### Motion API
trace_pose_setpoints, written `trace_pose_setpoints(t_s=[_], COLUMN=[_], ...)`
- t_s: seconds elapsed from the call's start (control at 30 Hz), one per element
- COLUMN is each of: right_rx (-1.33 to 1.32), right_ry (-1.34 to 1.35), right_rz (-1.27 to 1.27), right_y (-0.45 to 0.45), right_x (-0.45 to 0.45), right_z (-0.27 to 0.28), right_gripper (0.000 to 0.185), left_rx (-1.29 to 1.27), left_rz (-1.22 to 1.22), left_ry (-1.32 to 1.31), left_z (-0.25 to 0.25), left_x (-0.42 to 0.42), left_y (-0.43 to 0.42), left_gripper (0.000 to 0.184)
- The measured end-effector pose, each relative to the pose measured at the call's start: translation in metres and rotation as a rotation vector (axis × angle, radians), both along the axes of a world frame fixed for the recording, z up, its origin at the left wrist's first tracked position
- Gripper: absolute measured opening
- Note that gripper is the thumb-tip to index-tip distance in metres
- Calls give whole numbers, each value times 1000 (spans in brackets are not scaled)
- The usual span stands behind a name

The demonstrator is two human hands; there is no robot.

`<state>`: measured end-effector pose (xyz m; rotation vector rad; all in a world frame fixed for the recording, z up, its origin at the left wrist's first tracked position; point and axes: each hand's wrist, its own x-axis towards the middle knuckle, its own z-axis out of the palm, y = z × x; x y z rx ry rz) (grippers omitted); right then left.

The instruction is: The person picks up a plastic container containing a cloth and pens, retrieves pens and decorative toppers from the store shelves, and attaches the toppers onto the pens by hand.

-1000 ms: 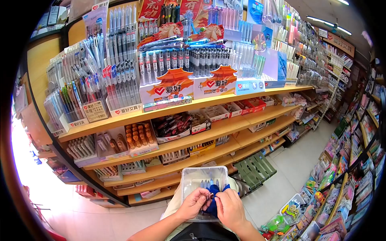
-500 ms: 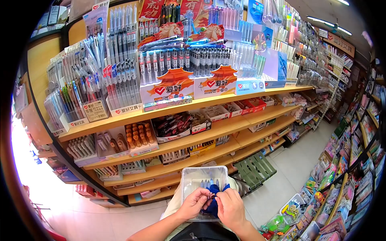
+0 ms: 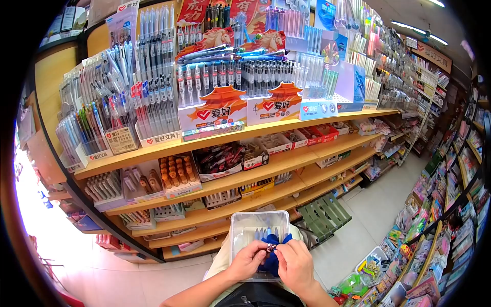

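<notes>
In the head view, the left hand's (image 3: 249, 259) grip pinched a small shiny object (image 3: 270, 247), which lay between both grips, above a blue cloth (image 3: 270, 263) and a clear plastic bin (image 3: 236, 227). The right hand (image 3: 296, 263) met its other end; whether that grip had closed on it, I could not tell. Orange-roofed pen display boxes (image 3: 215, 112) read "爱好"; a pen rack label (image 3: 160, 139) read "爱好文具".

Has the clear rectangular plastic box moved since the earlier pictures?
No, no visible shift either way: the box holds position relative to the green slatted stool.
</notes>
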<state>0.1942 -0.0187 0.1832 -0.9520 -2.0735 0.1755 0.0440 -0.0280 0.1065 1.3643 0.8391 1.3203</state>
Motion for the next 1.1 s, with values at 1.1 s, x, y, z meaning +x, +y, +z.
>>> trace_pose_setpoints(t_s=[1.1], right_rx=[-31], right_ry=[66], right_rz=[-27], right_y=[1], right_x=[-3], right_z=[-8], right_gripper=[6], left_rx=[-36], left_rz=[-153], left_ry=[-221], left_z=[-9], left_x=[-6], left_y=[3], left_gripper=[15])
